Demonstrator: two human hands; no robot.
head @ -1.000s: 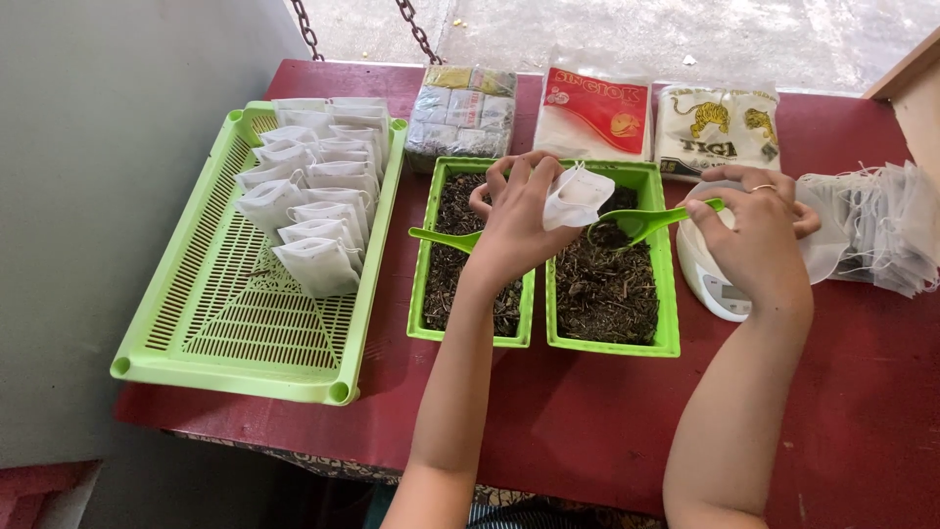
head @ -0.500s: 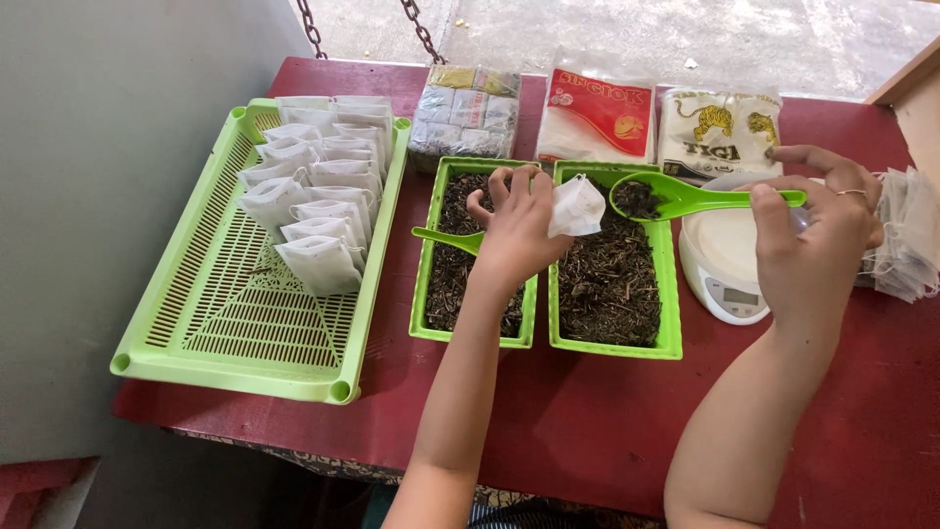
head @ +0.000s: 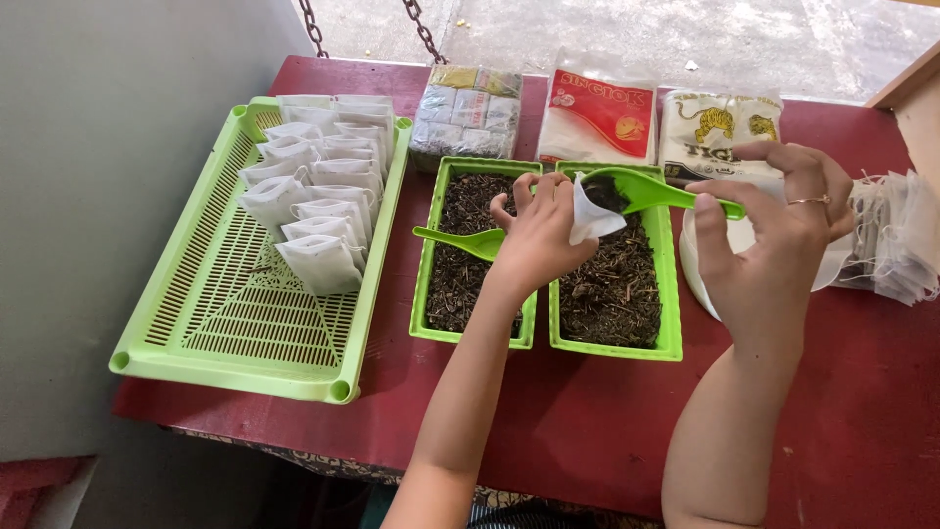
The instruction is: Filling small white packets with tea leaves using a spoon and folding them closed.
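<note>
Left hand (head: 537, 235) over the two green trays of dark loose leaf, fingers pinching a small white filter bag (head: 590, 217) held open. Right hand (head: 774, 230) fingers pinch the handle of a green scoop (head: 651, 191), its loaded bowl at the bag's mouth, above the right tray (head: 668, 284). Second green scoop (head: 460, 241) lies across the left tray (head: 427, 284) on the red bench (head: 607, 421).

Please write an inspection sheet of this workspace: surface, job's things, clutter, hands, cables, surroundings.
Surface: red table, loose crumbs near the tubs.
Job's things: small white bag in left hand; green scoop, loaded, in right hand; two green tubs of dark leaf.
Clutter: green tray with filled bags; three packets; stack of empty bags; second scoop.
Cables: nothing seen.
Surroundings: grey wall, chains.
</note>
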